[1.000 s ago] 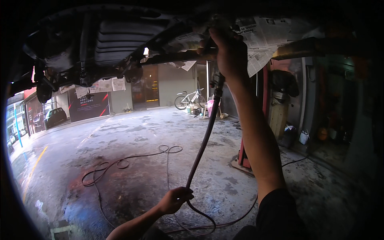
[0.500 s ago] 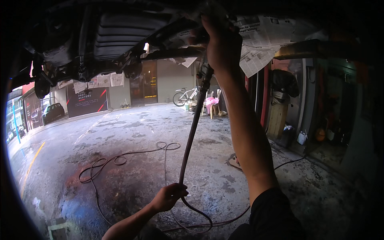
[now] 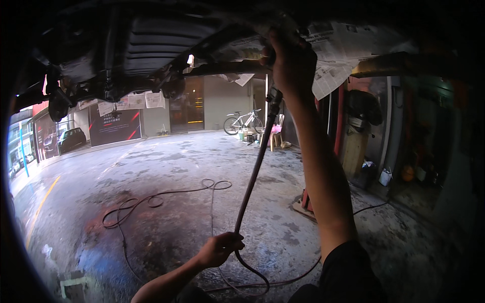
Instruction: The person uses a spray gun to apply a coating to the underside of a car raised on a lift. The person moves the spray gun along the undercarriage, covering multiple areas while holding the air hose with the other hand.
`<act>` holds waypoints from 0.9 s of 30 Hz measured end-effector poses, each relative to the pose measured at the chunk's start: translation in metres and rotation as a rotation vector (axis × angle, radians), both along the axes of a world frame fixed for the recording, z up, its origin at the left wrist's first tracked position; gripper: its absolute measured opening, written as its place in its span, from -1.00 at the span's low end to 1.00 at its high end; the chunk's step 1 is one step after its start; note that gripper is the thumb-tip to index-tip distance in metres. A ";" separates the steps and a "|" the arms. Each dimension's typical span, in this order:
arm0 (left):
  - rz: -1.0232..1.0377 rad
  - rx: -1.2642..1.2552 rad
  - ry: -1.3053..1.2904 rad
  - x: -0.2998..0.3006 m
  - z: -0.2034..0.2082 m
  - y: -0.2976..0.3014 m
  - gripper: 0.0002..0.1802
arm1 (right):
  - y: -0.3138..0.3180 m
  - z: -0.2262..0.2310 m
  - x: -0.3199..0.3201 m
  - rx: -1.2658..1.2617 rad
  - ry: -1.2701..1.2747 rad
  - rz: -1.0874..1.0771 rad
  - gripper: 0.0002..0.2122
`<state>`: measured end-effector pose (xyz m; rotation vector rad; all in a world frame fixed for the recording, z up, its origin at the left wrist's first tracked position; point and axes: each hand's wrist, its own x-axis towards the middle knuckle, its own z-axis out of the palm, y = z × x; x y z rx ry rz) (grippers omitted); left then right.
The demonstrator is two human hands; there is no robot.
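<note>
Overhead is the dark underside of a vehicle (image 3: 161, 43), with a ribbed panel and several hanging parts. My right hand (image 3: 294, 70) is raised close beneath it, fingers closed round what looks like a spray gun (image 3: 286, 24), mostly lost in shadow. From a metal fitting (image 3: 274, 98) below that hand, a dark hose (image 3: 251, 184) runs down on a slant. Lower down, my left hand (image 3: 221, 249) is closed round this hose, which bends away under it toward the floor.
Newspaper sheets (image 3: 333, 65) hang from the underside at the right. Thin hose loops (image 3: 154, 199) lie on the stained concrete floor (image 3: 177, 166). A red post base (image 3: 306, 203) stands behind my right forearm. Farther off are a bicycle (image 3: 242, 122), a wooden stool (image 3: 276, 139) and a white container (image 3: 385, 177).
My right hand and the hose's upper end have shifted a little to the right. The whole view has also moved slightly. Both hands keep their hold.
</note>
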<state>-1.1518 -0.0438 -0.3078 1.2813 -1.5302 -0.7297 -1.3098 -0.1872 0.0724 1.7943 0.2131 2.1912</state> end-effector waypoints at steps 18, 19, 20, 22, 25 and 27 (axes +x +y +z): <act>0.254 0.054 -0.029 -0.020 -0.018 0.048 -0.64 | 0.033 -0.015 -0.027 0.041 0.119 0.461 -0.77; 0.262 0.041 -0.039 -0.022 -0.018 0.054 -0.65 | 0.034 -0.013 -0.026 0.034 0.129 0.504 -0.75; 0.270 0.024 -0.049 -0.023 -0.016 0.058 -0.65 | 0.035 -0.007 -0.022 -0.010 0.131 0.569 -0.69; 0.293 -0.001 -0.063 -0.027 -0.009 0.065 -0.65 | 0.034 0.002 -0.016 -0.023 0.157 0.625 -0.60; 0.318 -0.021 -0.104 -0.033 0.010 0.068 -0.65 | 0.022 0.017 -0.020 0.112 0.203 0.666 -0.62; 0.324 -0.029 -0.139 -0.042 0.022 0.064 -0.65 | 0.012 0.028 -0.024 0.282 0.231 0.800 -0.63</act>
